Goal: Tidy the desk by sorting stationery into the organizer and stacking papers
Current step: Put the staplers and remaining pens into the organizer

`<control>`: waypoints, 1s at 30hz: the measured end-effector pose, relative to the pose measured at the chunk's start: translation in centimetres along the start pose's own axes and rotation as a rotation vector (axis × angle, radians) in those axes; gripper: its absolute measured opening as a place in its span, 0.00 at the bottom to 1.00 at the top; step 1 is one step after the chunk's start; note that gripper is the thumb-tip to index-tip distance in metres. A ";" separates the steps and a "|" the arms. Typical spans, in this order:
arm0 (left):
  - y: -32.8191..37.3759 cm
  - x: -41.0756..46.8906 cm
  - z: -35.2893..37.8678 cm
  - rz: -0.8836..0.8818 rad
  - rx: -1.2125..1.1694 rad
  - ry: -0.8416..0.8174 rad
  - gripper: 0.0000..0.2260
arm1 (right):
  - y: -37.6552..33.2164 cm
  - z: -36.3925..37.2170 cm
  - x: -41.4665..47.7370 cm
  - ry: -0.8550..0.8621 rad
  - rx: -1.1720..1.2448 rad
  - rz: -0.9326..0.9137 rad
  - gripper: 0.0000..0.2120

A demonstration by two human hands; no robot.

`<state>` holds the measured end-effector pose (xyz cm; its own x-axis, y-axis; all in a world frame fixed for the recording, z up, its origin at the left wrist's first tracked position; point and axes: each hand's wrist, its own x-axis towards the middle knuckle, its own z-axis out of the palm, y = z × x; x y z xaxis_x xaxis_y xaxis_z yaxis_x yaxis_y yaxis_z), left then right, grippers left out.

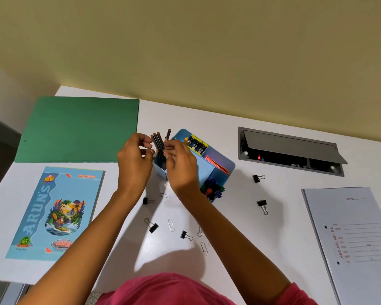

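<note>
Head view: two hands settle pencils upright in a desk organizer.
Curled fingers of the left hand sit beside the bunch, contact unclear; the right hand pinches it, apparently steadying it in the left compartment, while clips lie loose nearby.

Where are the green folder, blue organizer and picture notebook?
Green card folder [77,128], head view: cover's middle.
Blue plastic organizer [205,170], head view: bare inner wall.
Light-blue illustrated notebook [57,212], head view: cover's middle.
</note>
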<state>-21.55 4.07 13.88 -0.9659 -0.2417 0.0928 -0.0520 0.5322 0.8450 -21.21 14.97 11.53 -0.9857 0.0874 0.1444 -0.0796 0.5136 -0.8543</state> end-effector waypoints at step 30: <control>-6.4 -10.3 2.8 0.351 0.618 -0.332 0.30 | 11.2 -4.4 -14.1 -0.241 -0.716 -0.315 0.12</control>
<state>-12.02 5.40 6.03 -0.9721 0.2277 0.0557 0.2329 0.9111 0.3402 -7.53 23.28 2.11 -0.9443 -0.2963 0.1434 -0.3245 0.9111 -0.2540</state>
